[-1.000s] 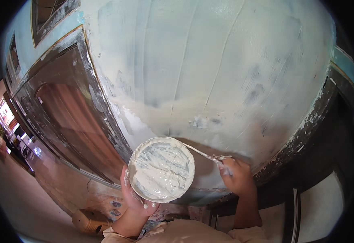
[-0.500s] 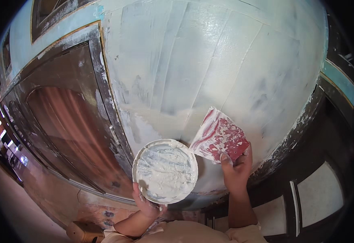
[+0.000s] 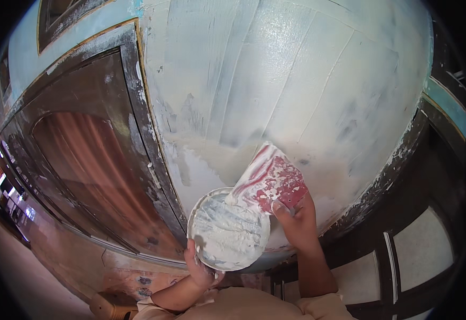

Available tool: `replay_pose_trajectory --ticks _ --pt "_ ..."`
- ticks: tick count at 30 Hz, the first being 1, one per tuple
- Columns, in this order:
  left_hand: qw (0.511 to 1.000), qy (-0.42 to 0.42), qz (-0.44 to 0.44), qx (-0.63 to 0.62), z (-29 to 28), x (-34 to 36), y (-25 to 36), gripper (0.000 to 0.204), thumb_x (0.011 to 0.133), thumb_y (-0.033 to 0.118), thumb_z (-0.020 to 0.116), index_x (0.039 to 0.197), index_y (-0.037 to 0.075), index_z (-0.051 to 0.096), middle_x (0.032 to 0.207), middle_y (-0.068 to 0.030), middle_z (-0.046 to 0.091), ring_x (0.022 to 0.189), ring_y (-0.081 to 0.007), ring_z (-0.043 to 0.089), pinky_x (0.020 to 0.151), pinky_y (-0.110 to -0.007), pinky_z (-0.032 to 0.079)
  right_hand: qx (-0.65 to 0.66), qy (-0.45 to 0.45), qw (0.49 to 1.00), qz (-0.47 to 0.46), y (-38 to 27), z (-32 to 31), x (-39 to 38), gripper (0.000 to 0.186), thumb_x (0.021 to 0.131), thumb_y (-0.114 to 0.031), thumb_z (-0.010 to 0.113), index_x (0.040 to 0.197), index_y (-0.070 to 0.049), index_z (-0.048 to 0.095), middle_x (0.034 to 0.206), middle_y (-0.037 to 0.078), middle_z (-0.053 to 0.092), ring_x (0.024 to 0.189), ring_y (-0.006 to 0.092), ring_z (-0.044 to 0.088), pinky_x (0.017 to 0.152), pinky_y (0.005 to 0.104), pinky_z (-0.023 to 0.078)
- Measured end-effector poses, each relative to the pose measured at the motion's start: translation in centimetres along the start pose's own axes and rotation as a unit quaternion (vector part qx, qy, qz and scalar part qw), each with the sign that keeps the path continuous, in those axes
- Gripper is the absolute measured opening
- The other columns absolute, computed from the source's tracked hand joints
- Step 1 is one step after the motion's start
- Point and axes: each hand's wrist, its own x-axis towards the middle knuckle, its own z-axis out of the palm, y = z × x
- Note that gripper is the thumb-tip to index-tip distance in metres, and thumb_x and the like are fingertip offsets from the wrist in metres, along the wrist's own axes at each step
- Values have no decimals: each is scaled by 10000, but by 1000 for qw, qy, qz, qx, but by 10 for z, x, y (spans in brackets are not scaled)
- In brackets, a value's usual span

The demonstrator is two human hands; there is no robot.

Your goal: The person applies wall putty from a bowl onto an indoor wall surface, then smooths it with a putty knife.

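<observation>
My left hand grips a round, shallow tub from below, its thumb up against the near left rim. White putty is smeared over the tub's inside. In my right hand is a red putty knife with a wide flat blade, thumb on its face and the other fingers behind. Patches of white putty coat the blade, thickest along its left edge. That edge's lower corner overlaps the tub's upper right rim; whether it touches the putty I cannot tell. Ahead stands a wall streaked with pale filler.
Left of the wall is a dark, worn door frame around a panel with a reddish-brown curtain. A dark door with pale panels stands at the right. At the lower left, a wooden piece sits near my left elbow.
The putty knife has moved left and now overlaps the tub's rim. The tub has shifted slightly to the right in the picture, still in my left hand.
</observation>
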Motion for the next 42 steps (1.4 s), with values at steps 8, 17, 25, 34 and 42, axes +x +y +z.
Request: replay_pose_trajectory --ticks 8,17,25,34,42 --pt "989 25 -58 -130 23 14 15 691 950 593 341 1404 76 402 1367 -110 503 1229 -281 516 1037 -416 409 -121 -29 977 -173 -26 -6 -5 215 856 -61 654 1039 12 566 895 70 603 830 153 581 747 319 433" --pt "958 -5 -107 -265 20 22 9 692 942 577 389 1418 74 393 1395 -115 479 1274 -308 470 1079 -446 365 -408 -163 876 -200 -29 -12 13 149 825 -108 635 943 -22 611 847 100 640 796 285 553 783 413 384" --pt "964 25 -77 -252 22 21 23 678 949 578 380 1393 68 427 1354 -131 519 1219 -303 523 1030 -415 427 -403 -262 822 -304 -83 -35 29 236 714 -50 667 933 -140 659 899 57 623 875 279 578 819 407 428" --pt "964 5 -63 -259 29 22 32 670 960 556 388 1405 55 404 1387 -138 490 1269 -300 485 1083 -433 371 -529 -362 688 -341 -104 -29 33 255 746 -124 630 964 -241 690 933 -8 568 988 221 545 891 385 418" --pt "960 -7 -90 -265 39 21 23 660 952 558 395 1388 65 443 1368 -150 515 1236 -324 520 1065 -464 396 -512 -343 693 -375 -86 -18 44 233 759 -146 613 980 -214 634 917 -44 571 939 181 527 821 359 402"
